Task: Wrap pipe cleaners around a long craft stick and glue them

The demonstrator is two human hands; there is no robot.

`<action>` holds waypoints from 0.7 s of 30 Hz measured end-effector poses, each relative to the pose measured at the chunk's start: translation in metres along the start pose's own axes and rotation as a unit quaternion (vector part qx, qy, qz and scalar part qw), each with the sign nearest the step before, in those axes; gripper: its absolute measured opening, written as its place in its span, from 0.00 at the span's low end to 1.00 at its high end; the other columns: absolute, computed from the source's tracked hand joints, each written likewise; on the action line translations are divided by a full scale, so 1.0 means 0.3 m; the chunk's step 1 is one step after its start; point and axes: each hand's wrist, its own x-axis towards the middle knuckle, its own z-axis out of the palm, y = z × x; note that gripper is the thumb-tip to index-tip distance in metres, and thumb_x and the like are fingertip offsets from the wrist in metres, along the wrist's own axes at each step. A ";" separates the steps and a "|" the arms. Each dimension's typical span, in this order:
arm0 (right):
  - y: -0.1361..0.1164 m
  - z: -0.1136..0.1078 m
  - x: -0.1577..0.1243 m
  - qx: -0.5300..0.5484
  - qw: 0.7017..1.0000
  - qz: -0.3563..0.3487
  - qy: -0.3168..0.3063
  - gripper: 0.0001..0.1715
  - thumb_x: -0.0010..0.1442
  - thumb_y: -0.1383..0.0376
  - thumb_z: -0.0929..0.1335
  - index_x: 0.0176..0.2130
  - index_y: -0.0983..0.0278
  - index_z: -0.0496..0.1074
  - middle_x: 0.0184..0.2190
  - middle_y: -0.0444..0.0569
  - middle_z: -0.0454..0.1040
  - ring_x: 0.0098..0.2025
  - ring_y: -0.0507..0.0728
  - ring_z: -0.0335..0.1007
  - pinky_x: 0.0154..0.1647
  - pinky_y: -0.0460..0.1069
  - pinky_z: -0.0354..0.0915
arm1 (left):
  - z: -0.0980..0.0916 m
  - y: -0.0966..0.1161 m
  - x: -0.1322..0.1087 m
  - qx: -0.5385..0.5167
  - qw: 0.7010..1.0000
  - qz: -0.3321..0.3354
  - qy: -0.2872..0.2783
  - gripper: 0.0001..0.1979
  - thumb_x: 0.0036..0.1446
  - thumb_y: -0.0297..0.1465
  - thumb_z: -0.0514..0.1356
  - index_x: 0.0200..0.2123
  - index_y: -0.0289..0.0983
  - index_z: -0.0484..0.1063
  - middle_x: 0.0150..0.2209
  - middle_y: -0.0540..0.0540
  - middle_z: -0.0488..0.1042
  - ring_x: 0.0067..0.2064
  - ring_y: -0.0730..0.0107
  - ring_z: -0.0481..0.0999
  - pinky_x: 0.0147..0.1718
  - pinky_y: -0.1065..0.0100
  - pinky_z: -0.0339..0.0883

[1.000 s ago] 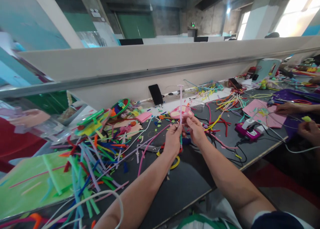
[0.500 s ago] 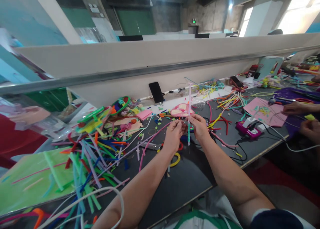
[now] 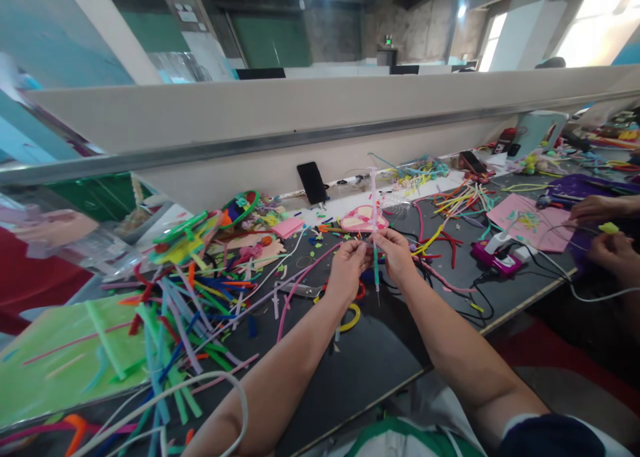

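My right hand (image 3: 395,254) is closed around a thin upright stick (image 3: 377,270), pale pink above and teal below, with a fine wire-like tip at its lower end. My left hand (image 3: 349,264) meets it from the other side, fingertips pinched beside the stick. What the left fingers grip is too small to make out. Below my hands on the table lies a pair of scissors with a yellow handle loop (image 3: 351,318), partly hidden by my left forearm. Behind the hands is a pink and cream flat piece (image 3: 364,218).
Many coloured pipe cleaners (image 3: 175,330) lie heaped at left beside a green sheet (image 3: 65,357). A black phone (image 3: 312,182) leans on the partition. At right are a magenta power strip (image 3: 496,257), a pink sheet (image 3: 530,224) and a co-worker's hands (image 3: 613,244).
The stick's upper end has shifted slightly left, and my right hand moved a little left with it. The co-worker's hand with a yellow piece moved slightly left.
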 end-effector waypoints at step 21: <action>0.013 0.020 -0.006 0.060 0.992 0.032 -0.110 0.20 0.45 0.67 0.75 0.40 0.57 0.73 0.30 0.41 0.73 0.32 0.50 0.68 0.36 0.45 0.64 | -0.024 0.035 0.040 -0.008 0.992 0.104 0.075 0.08 0.46 0.31 0.65 0.29 0.34 0.72 0.26 0.51 0.71 0.29 0.77 0.69 0.34 0.71 0.64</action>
